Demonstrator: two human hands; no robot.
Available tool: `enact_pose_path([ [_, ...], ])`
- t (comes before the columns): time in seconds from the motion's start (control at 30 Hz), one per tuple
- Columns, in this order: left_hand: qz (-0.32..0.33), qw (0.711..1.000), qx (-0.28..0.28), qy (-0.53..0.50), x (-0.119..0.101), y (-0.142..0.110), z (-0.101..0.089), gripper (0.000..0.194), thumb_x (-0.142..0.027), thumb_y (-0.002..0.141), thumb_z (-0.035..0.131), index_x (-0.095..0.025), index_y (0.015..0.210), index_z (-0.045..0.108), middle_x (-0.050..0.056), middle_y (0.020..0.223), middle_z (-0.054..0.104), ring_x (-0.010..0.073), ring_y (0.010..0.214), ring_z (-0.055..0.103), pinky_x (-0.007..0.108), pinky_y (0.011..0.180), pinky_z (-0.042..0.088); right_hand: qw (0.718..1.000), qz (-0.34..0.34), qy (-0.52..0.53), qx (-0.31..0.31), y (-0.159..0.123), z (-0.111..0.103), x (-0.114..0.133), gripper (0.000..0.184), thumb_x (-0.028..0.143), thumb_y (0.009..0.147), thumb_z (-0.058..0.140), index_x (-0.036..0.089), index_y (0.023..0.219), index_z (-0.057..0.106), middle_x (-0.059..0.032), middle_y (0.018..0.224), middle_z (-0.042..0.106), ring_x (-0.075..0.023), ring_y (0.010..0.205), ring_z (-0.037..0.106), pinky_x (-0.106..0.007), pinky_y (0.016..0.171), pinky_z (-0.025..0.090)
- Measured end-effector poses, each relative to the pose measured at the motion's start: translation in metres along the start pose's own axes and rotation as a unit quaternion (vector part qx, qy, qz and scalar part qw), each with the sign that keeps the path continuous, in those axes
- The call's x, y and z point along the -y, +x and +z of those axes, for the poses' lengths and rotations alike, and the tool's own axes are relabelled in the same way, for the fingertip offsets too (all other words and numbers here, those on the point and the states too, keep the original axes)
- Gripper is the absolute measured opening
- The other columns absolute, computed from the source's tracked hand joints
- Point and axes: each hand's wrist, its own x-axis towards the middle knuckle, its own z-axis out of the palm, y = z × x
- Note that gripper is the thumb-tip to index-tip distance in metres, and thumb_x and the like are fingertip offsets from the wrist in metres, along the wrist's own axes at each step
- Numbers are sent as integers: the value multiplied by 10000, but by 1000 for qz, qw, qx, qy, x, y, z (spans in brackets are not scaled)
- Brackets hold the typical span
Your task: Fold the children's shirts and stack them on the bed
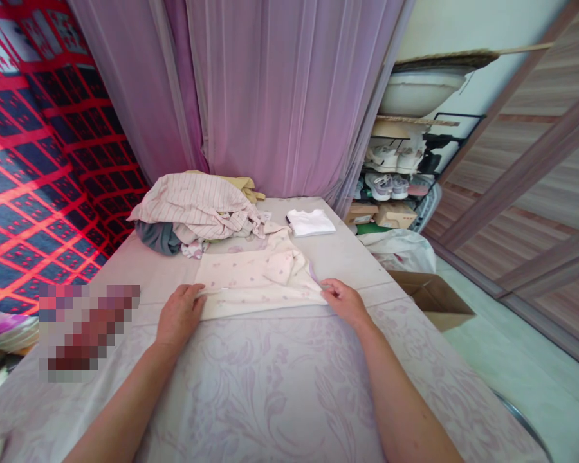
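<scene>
A cream garment (251,273) with small pinkish prints lies spread on the table, its near side folded over in a strip. At its left end my left hand (181,313) is closed on the edge, fingertips on the fabric. My right hand (342,299) pinches the near right corner between thumb and fingers. One narrower part of the garment reaches away toward the back. Beyond it on the right sits a folded white garment (312,222).
A heap of clothes (193,206), striped piece on top, lies at the back left. The patterned tablecloth (270,386) covers the table. Purple curtains (289,96) hang behind. On the right are a shoe rack (395,164), a plastic bag (400,247) and an open cardboard box (434,299).
</scene>
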Motion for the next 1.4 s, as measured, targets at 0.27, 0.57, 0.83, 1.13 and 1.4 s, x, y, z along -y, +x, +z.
enact_pose_path([
  [0.27, -34, 999, 2, -32, 4, -6, -1, 381, -360, 898, 378, -231, 1222, 532, 59, 1082, 570, 181, 863, 615, 285, 734, 480, 999, 4, 6, 37, -4, -4, -4, 346, 345, 711, 550, 210, 1021, 625, 25, 748, 659, -129, 637, 558, -239, 618, 408],
  [0.57, -9, 999, -19, 31, 5, -8, -8, 401, -316, 902, 353, -195, 1238, 535, 93, 1161, 568, 215, 953, 605, 334, 818, 477, 976, -120, -179, -22, -12, -7, 24, 275, 174, 736, 507, 212, 966, 654, -37, 959, 665, -192, 942, 557, -302, 850, 403],
  [0.83, 209, 972, 95, 52, -47, -17, 15, 550, -526, 911, 333, -265, 1389, 402, 65, 1486, 345, 290, 1371, 268, 525, 1100, 183, 928, -252, -236, 138, -35, 49, 66, 555, 445, 907, 373, 197, 1402, 377, -80, 1489, 322, -218, 1374, 236, -439, 1122, 126],
  [1.13, 177, 973, 138, 59, -37, -24, 19, 551, -574, 906, 293, -356, 1411, 335, 73, 1533, 222, 312, 1399, 187, 577, 1077, 135, 922, -205, -300, 137, -50, 28, 31, 602, 471, 912, 315, 214, 1455, 263, -49, 1531, 204, -215, 1406, 152, -473, 1132, 74],
  [1.4, 168, 973, 148, 60, -40, -22, 20, 555, -583, 901, 299, -371, 1413, 321, 56, 1541, 202, 322, 1400, 175, 591, 1076, 107, 936, -177, -283, 114, -52, 34, 55, 597, 469, 919, 279, 186, 1444, 289, -69, 1526, 212, -219, 1407, 139, -507, 1123, -5],
])
